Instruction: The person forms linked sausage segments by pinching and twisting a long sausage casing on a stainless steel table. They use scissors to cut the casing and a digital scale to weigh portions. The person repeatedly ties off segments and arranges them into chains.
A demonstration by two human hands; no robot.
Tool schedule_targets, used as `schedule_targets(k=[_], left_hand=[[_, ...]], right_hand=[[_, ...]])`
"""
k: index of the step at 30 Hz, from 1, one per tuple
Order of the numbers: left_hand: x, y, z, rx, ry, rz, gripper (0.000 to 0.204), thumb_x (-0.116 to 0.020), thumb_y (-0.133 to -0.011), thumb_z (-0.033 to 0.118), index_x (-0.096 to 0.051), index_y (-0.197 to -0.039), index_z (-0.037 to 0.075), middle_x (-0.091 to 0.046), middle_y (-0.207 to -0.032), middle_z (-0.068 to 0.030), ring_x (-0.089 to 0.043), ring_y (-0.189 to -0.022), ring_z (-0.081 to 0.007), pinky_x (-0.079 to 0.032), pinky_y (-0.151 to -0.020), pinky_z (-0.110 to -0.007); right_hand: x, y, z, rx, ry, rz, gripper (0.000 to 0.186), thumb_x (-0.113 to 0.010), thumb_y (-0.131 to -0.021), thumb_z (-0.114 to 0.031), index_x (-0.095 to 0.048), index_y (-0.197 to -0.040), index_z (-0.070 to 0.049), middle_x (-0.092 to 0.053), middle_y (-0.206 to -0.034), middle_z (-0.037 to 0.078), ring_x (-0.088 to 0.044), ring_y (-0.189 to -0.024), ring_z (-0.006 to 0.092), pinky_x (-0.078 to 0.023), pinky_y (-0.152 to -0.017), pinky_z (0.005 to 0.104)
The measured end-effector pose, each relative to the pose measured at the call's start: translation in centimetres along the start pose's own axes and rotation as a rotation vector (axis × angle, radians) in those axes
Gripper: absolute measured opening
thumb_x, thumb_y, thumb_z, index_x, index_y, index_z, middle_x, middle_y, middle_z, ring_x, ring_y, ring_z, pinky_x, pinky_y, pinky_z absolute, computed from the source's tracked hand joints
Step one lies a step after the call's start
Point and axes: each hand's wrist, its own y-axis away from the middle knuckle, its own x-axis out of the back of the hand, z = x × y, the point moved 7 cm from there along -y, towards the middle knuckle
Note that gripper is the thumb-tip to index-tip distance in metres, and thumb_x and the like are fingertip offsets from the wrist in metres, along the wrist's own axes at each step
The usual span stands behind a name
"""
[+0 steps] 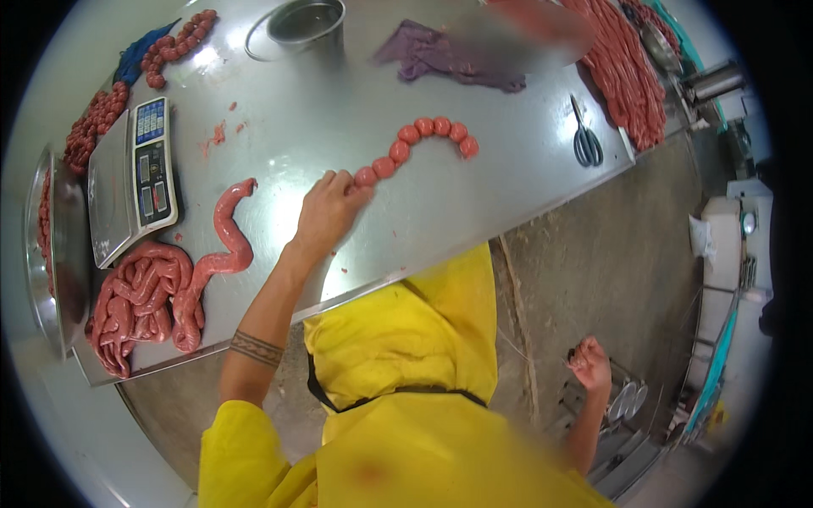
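My left hand [326,212] reaches over the metal table, its fingers closed on the near end of a short chain of small round sausage links [400,152]. The links curve away to the right and lie on the tabletop. Off the table's edge, to the right, my right hand [590,364] is raised with its fingers curled closed. Something small and dark shows at its fingertips, too small to name. A thin pale line runs in the air to the left of that hand. A long untied sausage [227,229] lies left of my left hand, joined to a coiled heap.
A scale [152,169] stands at the left beside a metal bowl [72,254]. Scissors [584,140] lie near the right edge. A metal pot [309,25], a purple cloth [423,51], linked sausages [182,42] and a pile of long sausages [622,76] are farther back.
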Motion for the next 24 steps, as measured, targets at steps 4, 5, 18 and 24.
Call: schedule_targets(k=[4, 5, 18, 24], left_hand=[[0.4, 0.5, 0.3, -0.027, 0.05, 0.023, 0.015, -0.078, -0.08, 0.01, -0.077, -0.093, 0.019, -0.06, -0.086, -0.0042, -0.061, -0.082, -0.0247, -0.052, -0.067, -0.038], [0.5, 0.8, 0.3, 0.006, 0.063, -0.007, 0.018, -0.077, -0.083, 0.011, -0.077, -0.099, 0.018, -0.061, -0.09, -0.0044, -0.062, -0.086, -0.0256, -0.053, -0.072, -0.039], [1.3, 6.2, -1.8, 0.709, 0.643, 0.187, 0.058, -0.074, -0.095, 0.003, -0.051, -0.148, 0.003, -0.076, -0.104, -0.0166, -0.076, -0.092, -0.0283, -0.059, -0.087, -0.037], [1.3, 5.7, -2.3, 0.796, 0.509, 0.267, 0.028, -0.078, -0.093, 0.012, -0.071, -0.118, 0.0, -0.075, -0.089, -0.0131, -0.072, -0.079, -0.0205, -0.057, -0.075, -0.032]], right_hand=[[-0.5, -5.3, 2.0, -0.345, -0.617, -0.28, 0.014, -0.058, -0.103, -0.015, -0.068, -0.108, -0.007, -0.069, -0.08, 0.009, -0.065, -0.073, 0.0232, -0.05, -0.065, 0.0385], [1.5, -7.5, -1.7, 0.043, -0.648, 0.02, 0.025, -0.058, -0.102, -0.01, -0.063, -0.127, -0.009, -0.069, -0.104, 0.014, -0.067, -0.088, 0.0252, -0.053, -0.066, 0.0388], [-62.9, -23.7, -6.5, 0.634, 2.173, -0.195, 0.02, -0.074, -0.086, -0.023, -0.071, -0.101, -0.011, -0.077, -0.098, 0.011, -0.076, -0.093, 0.0316, -0.057, -0.078, 0.0448], [-56.9, -6.0, 0.9, 1.033, 1.606, -0.571, 0.043, -0.07, -0.089, -0.01, -0.066, -0.131, -0.005, -0.073, -0.113, 0.016, -0.071, -0.104, 0.0373, -0.053, -0.093, 0.0503]])
